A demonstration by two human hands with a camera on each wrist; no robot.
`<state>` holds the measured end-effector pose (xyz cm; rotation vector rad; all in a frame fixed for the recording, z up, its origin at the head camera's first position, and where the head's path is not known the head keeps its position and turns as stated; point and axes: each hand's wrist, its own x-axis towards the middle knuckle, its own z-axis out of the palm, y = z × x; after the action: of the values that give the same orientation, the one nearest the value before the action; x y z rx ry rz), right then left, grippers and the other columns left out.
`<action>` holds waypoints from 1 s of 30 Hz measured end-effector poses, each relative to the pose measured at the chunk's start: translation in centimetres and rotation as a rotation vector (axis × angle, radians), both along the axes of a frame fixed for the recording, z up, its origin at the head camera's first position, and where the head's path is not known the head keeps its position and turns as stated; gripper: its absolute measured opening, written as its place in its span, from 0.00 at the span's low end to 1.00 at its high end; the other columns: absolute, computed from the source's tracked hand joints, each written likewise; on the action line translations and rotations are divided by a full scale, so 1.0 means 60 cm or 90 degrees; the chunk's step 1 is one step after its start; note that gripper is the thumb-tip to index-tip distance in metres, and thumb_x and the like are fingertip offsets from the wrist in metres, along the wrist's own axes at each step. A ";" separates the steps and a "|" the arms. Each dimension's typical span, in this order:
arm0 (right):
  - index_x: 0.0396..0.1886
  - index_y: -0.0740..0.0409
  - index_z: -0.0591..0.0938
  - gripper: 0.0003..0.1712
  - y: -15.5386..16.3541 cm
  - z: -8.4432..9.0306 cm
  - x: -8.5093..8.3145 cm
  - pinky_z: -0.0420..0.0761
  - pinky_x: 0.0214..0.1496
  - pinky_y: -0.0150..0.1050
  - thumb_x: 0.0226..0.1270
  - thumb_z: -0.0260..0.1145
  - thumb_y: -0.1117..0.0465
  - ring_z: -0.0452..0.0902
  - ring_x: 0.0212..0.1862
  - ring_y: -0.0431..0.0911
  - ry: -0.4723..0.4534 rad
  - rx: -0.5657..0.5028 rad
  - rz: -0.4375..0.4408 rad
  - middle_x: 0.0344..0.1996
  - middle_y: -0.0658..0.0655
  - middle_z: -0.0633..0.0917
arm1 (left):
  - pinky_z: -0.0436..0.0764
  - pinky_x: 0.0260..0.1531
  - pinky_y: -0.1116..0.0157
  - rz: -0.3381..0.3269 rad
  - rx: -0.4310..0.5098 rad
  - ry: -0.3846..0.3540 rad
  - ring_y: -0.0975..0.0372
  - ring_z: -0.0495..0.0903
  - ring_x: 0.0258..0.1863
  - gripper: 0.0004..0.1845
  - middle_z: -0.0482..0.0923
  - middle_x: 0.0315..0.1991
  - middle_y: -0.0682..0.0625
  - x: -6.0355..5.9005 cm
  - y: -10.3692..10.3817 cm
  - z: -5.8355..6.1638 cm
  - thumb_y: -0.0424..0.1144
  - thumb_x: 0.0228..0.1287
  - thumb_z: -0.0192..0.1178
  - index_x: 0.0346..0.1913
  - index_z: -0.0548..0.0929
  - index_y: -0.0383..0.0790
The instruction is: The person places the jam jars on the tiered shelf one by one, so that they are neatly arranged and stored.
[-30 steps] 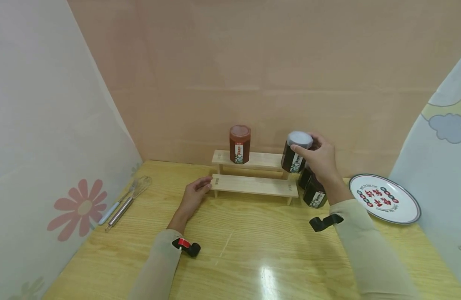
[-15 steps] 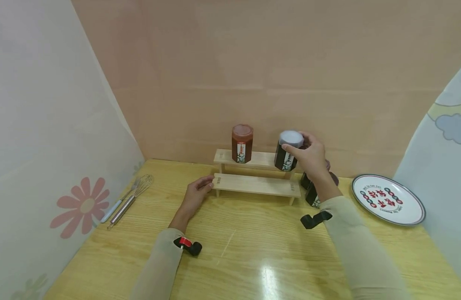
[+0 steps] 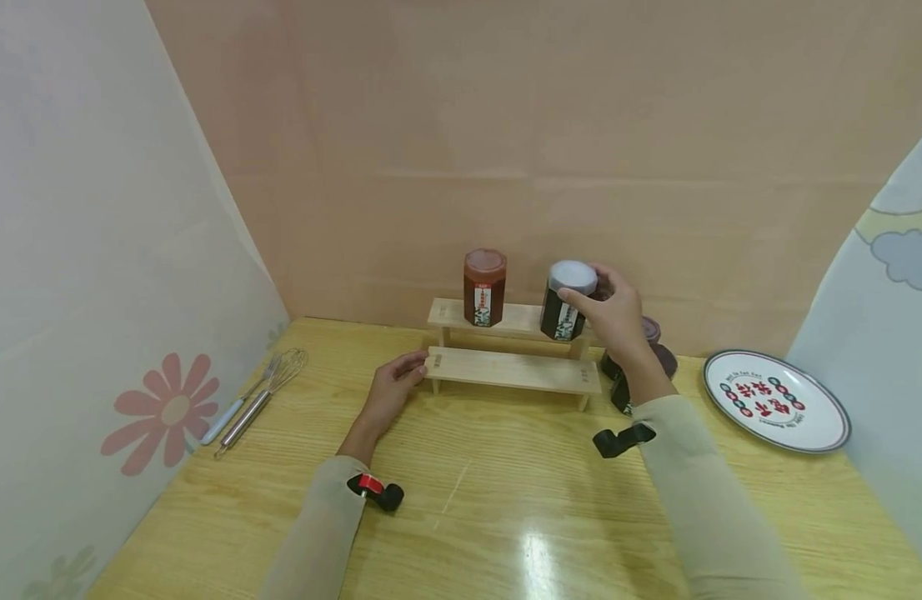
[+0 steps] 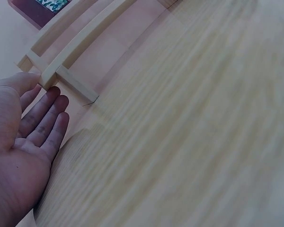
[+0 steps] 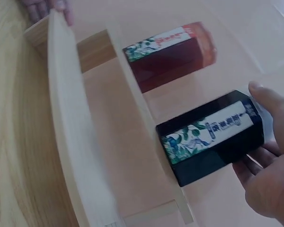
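- Your right hand (image 3: 614, 321) grips the dark jar with the pale lid (image 3: 567, 301), fingers curled round its top; in the right wrist view the jar's bottom edge sits at the front edge of the upper step, and whether it rests fully there I cannot tell.
- Your left hand (image 3: 389, 392) lies with fingers straight and relaxed, thumb touching the left end of the two-step wooden rack (image 3: 513, 369).
- A red-lidded jar (image 3: 483, 287) stands upright on the upper step, left of the held jar.
- More dark jars (image 3: 652, 350) stand on the table just right of the rack, partly hidden by your wrist.
- A patterned plate (image 3: 776, 400) lies far right; a whisk (image 3: 262, 398) and a fork (image 3: 239, 404) lie far left.
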<state>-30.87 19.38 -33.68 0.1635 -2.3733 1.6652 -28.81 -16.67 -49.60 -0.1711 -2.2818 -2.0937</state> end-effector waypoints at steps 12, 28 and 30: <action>0.80 0.54 0.64 0.43 0.008 -0.005 -0.004 0.76 0.69 0.35 0.72 0.70 0.49 0.68 0.73 0.51 -0.028 -0.041 0.077 0.72 0.61 0.73 | 0.80 0.56 0.75 0.000 0.007 -0.010 0.55 0.76 0.66 0.18 0.78 0.69 0.46 0.000 -0.003 -0.003 0.39 0.76 0.62 0.65 0.82 0.43; 0.81 0.54 0.62 0.46 -0.020 -0.016 -0.022 0.68 0.79 0.52 0.71 0.70 0.45 0.65 0.78 0.55 -0.017 -0.021 0.074 0.75 0.62 0.70 | 0.80 0.57 0.74 -0.010 0.006 -0.016 0.56 0.76 0.66 0.19 0.78 0.68 0.46 0.003 -0.009 -0.002 0.40 0.76 0.61 0.66 0.81 0.43; 0.81 0.54 0.62 0.46 -0.021 -0.018 -0.024 0.68 0.80 0.52 0.71 0.70 0.46 0.65 0.78 0.56 -0.014 -0.028 0.077 0.76 0.62 0.70 | 0.80 0.57 0.74 -0.010 0.004 -0.016 0.57 0.76 0.66 0.20 0.78 0.68 0.45 0.003 -0.009 -0.003 0.40 0.76 0.61 0.67 0.81 0.43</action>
<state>-32.29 18.13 -34.78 0.2868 -2.3843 1.7798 -28.65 -17.23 -49.77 -0.1650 -2.2957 -2.1213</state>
